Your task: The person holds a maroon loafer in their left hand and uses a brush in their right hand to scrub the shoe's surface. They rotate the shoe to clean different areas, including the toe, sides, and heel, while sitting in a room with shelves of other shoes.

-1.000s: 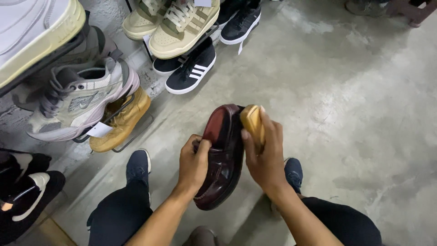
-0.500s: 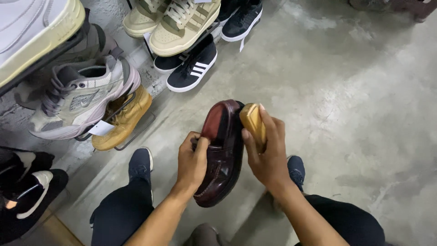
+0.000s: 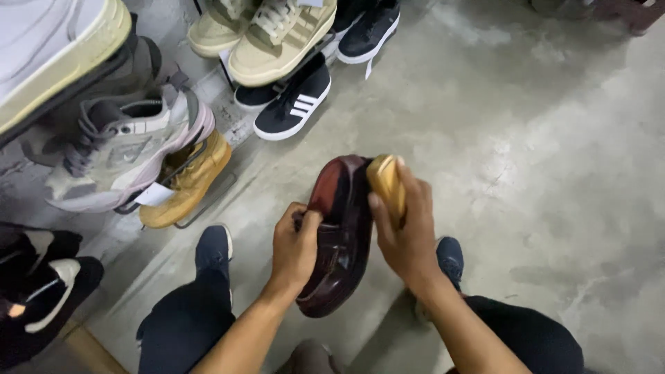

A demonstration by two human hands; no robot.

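A dark maroon leather shoe [image 3: 344, 242] is held up over the concrete floor between my knees. My left hand [image 3: 294, 246] grips its left side near the opening. My right hand [image 3: 407, 228] is closed around a tan wooden brush [image 3: 386, 185], which presses against the right side of the shoe near the toe end. The brush's bristles are hidden against the leather.
A metal shoe rack on the left holds a grey and pink sneaker [image 3: 125, 152], a mustard shoe [image 3: 187, 183], beige sneakers [image 3: 277, 34] and a black striped sneaker [image 3: 294, 104]. My feet in dark blue shoes [image 3: 211, 249] rest on the grey concrete floor [image 3: 540, 152].
The brush and my right hand have shifted slightly along the shoe's side; the view has drifted a little. The left hand's grip is the same.
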